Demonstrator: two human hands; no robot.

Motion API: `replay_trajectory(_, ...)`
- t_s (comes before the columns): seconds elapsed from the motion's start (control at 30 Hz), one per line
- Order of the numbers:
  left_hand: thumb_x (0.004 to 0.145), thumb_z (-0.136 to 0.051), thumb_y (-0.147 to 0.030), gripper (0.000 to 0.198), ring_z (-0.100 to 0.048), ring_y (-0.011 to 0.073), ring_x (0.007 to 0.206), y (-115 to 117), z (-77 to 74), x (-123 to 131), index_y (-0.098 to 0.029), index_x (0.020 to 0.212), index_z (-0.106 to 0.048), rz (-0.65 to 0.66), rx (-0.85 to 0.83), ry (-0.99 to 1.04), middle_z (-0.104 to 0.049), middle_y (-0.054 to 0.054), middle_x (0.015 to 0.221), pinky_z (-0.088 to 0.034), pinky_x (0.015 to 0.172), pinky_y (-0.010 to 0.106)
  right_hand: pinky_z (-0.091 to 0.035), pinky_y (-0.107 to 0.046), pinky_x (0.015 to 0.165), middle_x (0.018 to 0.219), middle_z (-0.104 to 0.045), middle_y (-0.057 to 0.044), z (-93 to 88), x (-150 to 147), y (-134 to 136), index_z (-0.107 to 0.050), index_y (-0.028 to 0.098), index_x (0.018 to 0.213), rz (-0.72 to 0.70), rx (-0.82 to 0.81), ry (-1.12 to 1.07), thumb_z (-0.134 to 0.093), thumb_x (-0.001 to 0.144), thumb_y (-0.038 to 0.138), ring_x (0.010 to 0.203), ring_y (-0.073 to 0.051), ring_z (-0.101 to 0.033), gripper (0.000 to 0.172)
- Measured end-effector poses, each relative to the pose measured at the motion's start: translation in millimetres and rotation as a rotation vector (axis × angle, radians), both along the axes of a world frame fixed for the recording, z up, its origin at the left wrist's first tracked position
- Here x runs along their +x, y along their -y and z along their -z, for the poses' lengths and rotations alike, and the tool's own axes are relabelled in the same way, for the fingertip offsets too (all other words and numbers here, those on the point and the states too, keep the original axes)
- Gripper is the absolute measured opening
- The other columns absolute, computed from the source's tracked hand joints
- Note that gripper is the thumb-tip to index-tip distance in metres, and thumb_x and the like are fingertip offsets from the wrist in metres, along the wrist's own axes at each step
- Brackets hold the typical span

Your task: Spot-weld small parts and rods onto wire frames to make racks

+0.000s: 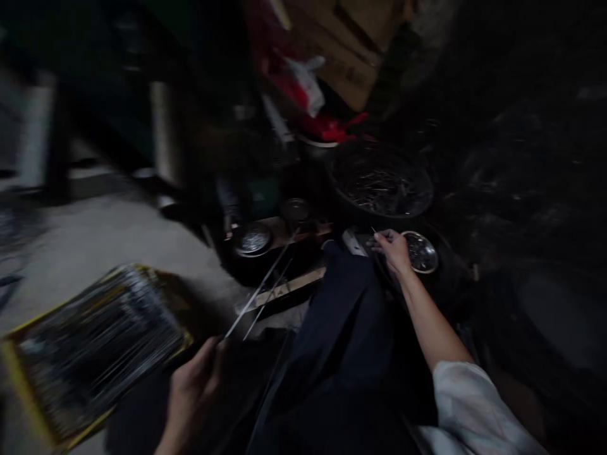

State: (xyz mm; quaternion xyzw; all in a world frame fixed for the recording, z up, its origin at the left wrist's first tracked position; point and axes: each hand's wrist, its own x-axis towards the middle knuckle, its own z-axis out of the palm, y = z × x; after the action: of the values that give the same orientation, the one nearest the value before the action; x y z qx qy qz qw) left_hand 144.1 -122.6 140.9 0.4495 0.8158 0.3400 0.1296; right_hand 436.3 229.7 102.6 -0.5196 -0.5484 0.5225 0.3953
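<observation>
My left hand (195,379) is closed at the lower left, over my dark-clothed leg. Two thin metal rods (260,289) slant away from it toward the upper right; at least one starts at its fingers. My right hand (392,250) is closed in a pinch just left of a shiny metal bowl (420,253), which has small pieces in it. A small thin pin-like piece (374,231) sticks up from the right fingertips. Beyond the rods, a second round dish (255,240) holds small shiny pieces. The picture is dark and blurred, so fine detail is lost.
A yellow-edged crate (40,404) full of long thin rods stands on the floor at left. Past my right hand is a large dark basin (420,205) with thin metal pieces. A cardboard box (348,69) and red bag (327,129) lie behind. Wooden boards (289,285) run low between.
</observation>
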Motion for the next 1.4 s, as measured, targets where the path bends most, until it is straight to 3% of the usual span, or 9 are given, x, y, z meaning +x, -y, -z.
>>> replay_trajectory(0.17, 0.091, -0.046, -0.035, 0.027, -0.045, 0.0089, 0.041, 19, -1.9, -1, -0.019, 0.073, -0.058, -0.015, 0.074, 0.044, -0.050, -0.006, 0.051, -0.036, 0.043, 0.018, -0.054, -0.021, 0.048, 0.068, -0.071, -0.002, -7.1, -155, 94, -0.053, 0.019, 0.078, -0.241, -0.316, -0.373, -0.076, 0.071, 0.039, 0.061, -0.017, -0.072, 0.031)
replay_trajectory(0.23, 0.091, -0.046, -0.033, 0.026, -0.044, 0.0091, 0.041, 27, -3.1, 0, -0.019, 0.072, -0.057, -0.039, 0.099, 0.071, -0.047, -0.006, 0.051, -0.035, 0.043, 0.018, -0.055, -0.021, 0.050, 0.069, -0.072, -0.002, -9.4, -195, 125, -0.052, 0.020, 0.078, -0.271, -0.403, -0.457, -0.075, 0.073, 0.037, 0.063, -0.018, -0.073, 0.030)
replay_trajectory(0.33, 0.092, -0.045, -0.032, 0.026, -0.046, 0.0096, 0.043, 39, -1.7, -3, -0.019, 0.072, -0.057, -0.069, 0.112, 0.125, -0.049, -0.006, 0.053, -0.036, 0.045, 0.019, -0.057, -0.022, 0.054, 0.069, -0.072, -0.002, -15.5, -228, 153, -0.052, 0.020, 0.079, -0.274, -0.439, -0.526, -0.075, 0.074, 0.034, 0.068, -0.018, -0.074, 0.027)
replay_trajectory(0.5, 0.093, -0.044, -0.034, 0.027, -0.046, 0.0099, 0.044, 54, 1.8, -13, -0.018, 0.076, -0.058, -0.120, 0.139, 0.184, -0.048, -0.006, 0.053, -0.036, 0.046, 0.019, -0.060, -0.024, 0.059, 0.069, -0.072, -0.002, -29.7, -251, 168, -0.053, 0.019, 0.078, -0.281, -0.441, -0.567, -0.075, 0.073, 0.029, 0.073, -0.019, -0.074, 0.024)
replay_trajectory(0.73, 0.093, -0.045, -0.034, 0.029, -0.042, 0.0084, 0.043, 57, 3.1, -30, -0.018, 0.072, -0.056, -0.129, 0.208, 0.189, -0.044, -0.007, 0.052, -0.033, 0.044, 0.018, -0.060, -0.024, 0.058, 0.067, -0.070, 0.000, -38.2, -275, 170, -0.053, 0.019, 0.078, -0.283, -0.419, -0.563, -0.074, 0.071, 0.026, 0.072, -0.019, -0.074, 0.024)
replay_trajectory(1.4, 0.095, -0.043, -0.035, 0.032, -0.038, 0.0086, 0.046, 44, -7.2, -42, -0.017, 0.072, -0.056, -0.123, 0.227, 0.192, -0.040, -0.006, 0.054, -0.032, 0.047, 0.019, -0.059, -0.021, 0.055, 0.068, -0.069, 0.001, -49.4, -285, 154, -0.051, 0.019, 0.076, -0.313, -0.373, -0.575, -0.073, 0.070, 0.024, 0.067, -0.016, -0.073, 0.023)
